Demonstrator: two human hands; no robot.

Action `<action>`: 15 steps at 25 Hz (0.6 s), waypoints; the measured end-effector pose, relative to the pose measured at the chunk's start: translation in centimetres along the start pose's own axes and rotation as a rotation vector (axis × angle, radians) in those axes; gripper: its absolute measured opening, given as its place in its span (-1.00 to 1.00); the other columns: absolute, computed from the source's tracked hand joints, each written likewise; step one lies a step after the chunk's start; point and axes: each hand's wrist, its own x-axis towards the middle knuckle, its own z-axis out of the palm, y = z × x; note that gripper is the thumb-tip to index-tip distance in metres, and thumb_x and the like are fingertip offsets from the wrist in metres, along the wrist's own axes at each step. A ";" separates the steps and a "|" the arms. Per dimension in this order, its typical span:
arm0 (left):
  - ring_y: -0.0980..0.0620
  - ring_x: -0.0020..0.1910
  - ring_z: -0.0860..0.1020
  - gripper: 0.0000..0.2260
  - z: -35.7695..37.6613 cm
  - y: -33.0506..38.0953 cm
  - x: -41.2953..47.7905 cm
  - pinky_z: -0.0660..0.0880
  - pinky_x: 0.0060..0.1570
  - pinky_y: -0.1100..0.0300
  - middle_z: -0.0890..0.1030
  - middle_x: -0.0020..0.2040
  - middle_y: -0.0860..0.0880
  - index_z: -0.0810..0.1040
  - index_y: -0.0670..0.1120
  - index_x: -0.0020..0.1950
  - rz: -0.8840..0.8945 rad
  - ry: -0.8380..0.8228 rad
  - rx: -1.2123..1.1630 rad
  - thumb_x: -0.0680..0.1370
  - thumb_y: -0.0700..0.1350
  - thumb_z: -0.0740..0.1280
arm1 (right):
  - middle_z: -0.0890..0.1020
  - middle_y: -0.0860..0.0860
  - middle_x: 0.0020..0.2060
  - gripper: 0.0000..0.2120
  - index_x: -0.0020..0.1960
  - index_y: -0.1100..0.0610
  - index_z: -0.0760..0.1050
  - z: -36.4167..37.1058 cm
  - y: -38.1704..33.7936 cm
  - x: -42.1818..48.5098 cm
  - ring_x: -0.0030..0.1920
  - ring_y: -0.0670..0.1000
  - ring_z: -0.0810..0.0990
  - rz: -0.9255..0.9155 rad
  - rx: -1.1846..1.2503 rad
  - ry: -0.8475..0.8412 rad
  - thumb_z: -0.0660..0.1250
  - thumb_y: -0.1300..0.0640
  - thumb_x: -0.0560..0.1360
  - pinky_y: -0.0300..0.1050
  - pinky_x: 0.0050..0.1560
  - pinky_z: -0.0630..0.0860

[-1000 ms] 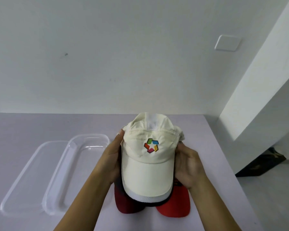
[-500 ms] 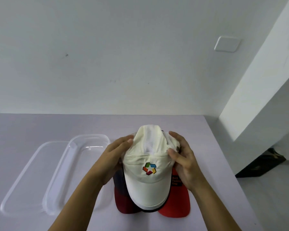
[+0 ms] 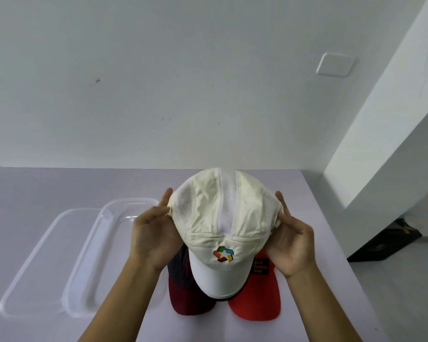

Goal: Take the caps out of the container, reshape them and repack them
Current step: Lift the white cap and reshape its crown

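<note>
Two brims, of a dark red cap [image 3: 187, 296] and a red cap [image 3: 255, 302], peek out under the creased cream cap [image 3: 223, 218] with mesh panels. Its brim points at the person, long axis near-to-far. It sits between the left hand [image 3: 153, 233] and right hand [image 3: 292, 243], which pinch the crown's sides.

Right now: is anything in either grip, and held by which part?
The cream cap, held up by the two sides of its crown: left grip pinches the left edge, right grip the right edge.
</note>
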 end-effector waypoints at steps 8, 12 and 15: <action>0.00 -0.01 0.58 -0.39 -0.3 0.3 0.6 0.51 0.02 0.04 0.62 0.02 -0.01 0.59 0.09 0.21 -0.057 0.068 0.176 0.17 -0.01 0.62 | 0.58 0.05 0.21 -0.40 0.07 -0.06 0.57 -1.1 -0.1 0.4 0.27 0.09 0.52 -0.012 0.059 -0.014 0.63 0.20 0.08 0.17 0.31 0.33; -0.18 0.08 0.58 -0.46 0.4 -0.1 -0.3 0.55 -0.07 -0.08 0.58 0.16 -0.14 0.49 -0.07 0.30 -0.083 -0.009 0.526 0.32 -0.10 0.42 | 0.57 0.07 0.21 -0.25 0.22 0.00 0.46 -1.0 0.3 -0.2 0.20 0.11 0.54 0.027 -0.122 -0.064 0.63 0.20 0.07 0.05 0.19 0.48; -0.20 0.11 0.61 -0.56 0.5 -0.4 -0.6 0.59 -0.02 -0.05 0.65 0.13 -0.16 0.52 -0.11 0.28 -0.109 0.074 0.737 0.41 -0.16 0.47 | 0.64 0.00 0.11 -0.12 0.25 0.02 0.46 -0.9 0.6 -0.5 0.12 0.03 0.61 0.035 -0.419 -0.009 0.68 0.14 -0.04 -0.10 0.03 0.60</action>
